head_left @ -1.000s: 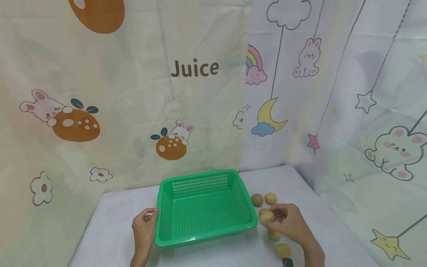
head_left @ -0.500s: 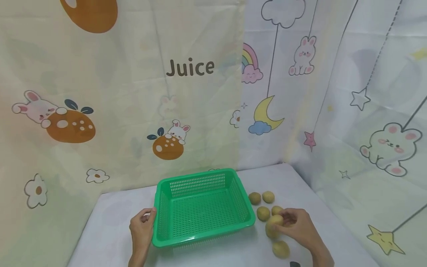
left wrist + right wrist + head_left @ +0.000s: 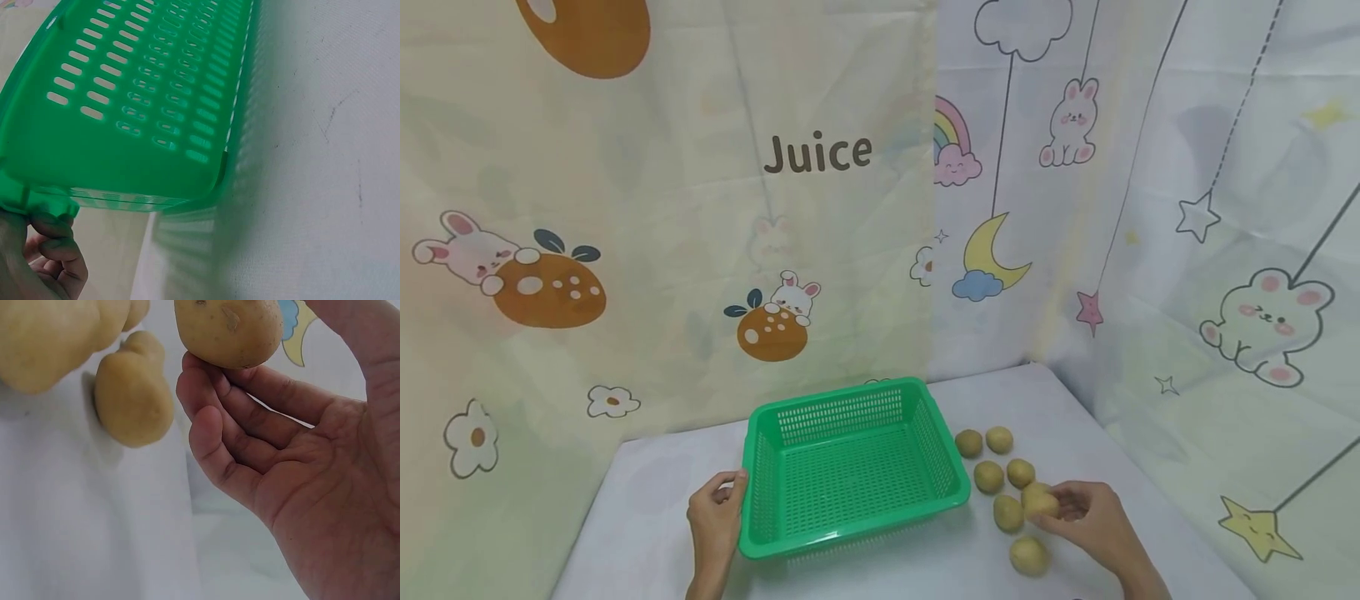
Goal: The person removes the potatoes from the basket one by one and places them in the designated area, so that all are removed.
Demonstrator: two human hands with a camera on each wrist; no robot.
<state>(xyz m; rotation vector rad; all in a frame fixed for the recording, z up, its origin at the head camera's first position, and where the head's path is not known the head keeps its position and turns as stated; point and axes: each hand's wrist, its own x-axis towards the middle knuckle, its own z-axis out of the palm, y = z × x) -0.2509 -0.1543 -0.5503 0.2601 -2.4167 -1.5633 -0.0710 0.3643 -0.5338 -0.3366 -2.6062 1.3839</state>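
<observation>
A green perforated plastic basket (image 3: pixel 865 527) stands on the white table with nothing inside. My left hand (image 3: pixel 715 512) grips the rim at its left end; in the left wrist view the fingers (image 3: pixel 59 250) are curled under that rim. Right of the basket, my right hand (image 3: pixel 1093 521) pinches a yellowish potato (image 3: pixel 1039 502). The right wrist view shows this potato (image 3: pixel 231 331) at the fingertips, its top cut off by the frame. Several more potatoes lie close by, among them one (image 3: pixel 1028 555) nearest me and one (image 3: pixel 1008 513) just left of the held one.
Two potatoes, a darker one (image 3: pixel 968 443) and a paler one (image 3: pixel 999 439), lie farthest back beside the basket. The white tabletop (image 3: pixel 1097 450) extends to the right. Printed curtains (image 3: pixel 850 275) hang behind and along the right side.
My right hand has moved right and toward me with the potato, uncovering potatoes behind it. A dark object at the lower edge has nearly left the view. My left hand keeps its grip.
</observation>
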